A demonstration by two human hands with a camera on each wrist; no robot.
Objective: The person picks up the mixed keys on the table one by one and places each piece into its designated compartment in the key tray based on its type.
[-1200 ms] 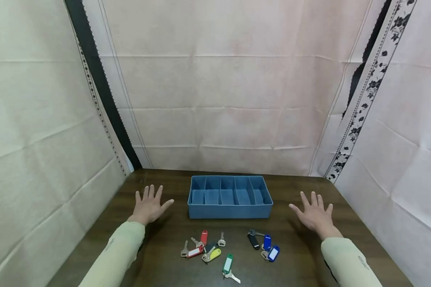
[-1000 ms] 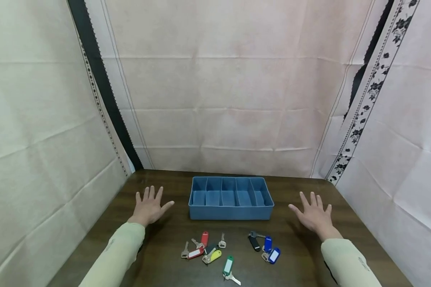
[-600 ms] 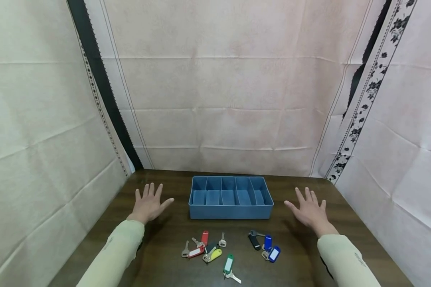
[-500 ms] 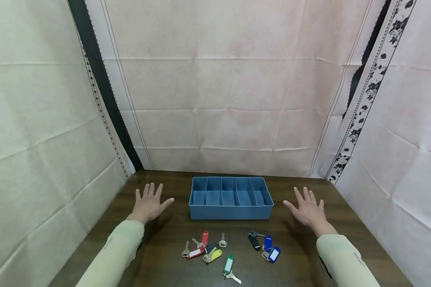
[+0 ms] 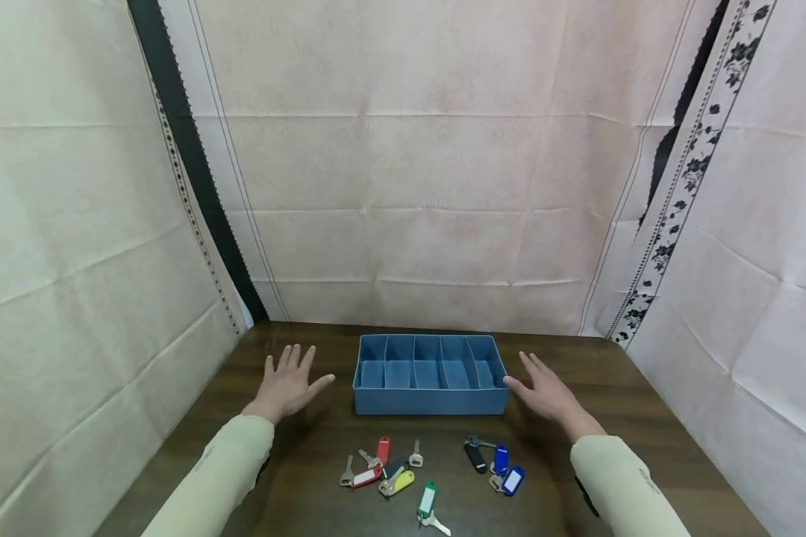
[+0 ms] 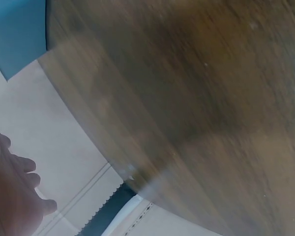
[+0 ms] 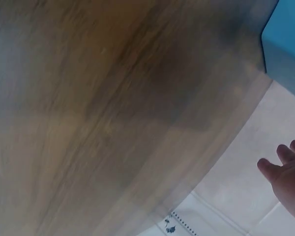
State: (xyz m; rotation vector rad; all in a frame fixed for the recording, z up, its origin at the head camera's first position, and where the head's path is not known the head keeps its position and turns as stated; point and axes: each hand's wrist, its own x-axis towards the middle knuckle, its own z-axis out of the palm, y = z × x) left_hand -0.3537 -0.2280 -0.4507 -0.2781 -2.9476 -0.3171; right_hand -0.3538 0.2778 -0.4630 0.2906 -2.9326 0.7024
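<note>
A blue divided tray (image 5: 430, 401) stands toward the back of the dark wooden table. My left hand (image 5: 285, 388) is to its left, fingers spread and nothing held; in the left wrist view the hand (image 6: 14, 187) shows at the lower left. Beside the tray's right end is my right hand (image 5: 549, 391), fingers straight, the thumb tip near or touching the corner; I cannot tell which. In front lie tagged keys: red tags (image 5: 366, 476), a yellow tag (image 5: 403, 481), a green tag (image 5: 427, 498), a black tag (image 5: 475, 458) and blue tags (image 5: 513, 480).
The wooden table (image 5: 322, 511) carries everything. White cloth (image 5: 430, 186) hangs behind it, with more cloth walls at left and right. A loose key (image 5: 416, 455) lies just in front of the tray.
My right hand has moved left, from well right of the tray to its right end. The left hand has shifted slightly right. Tray and keys stay in place.
</note>
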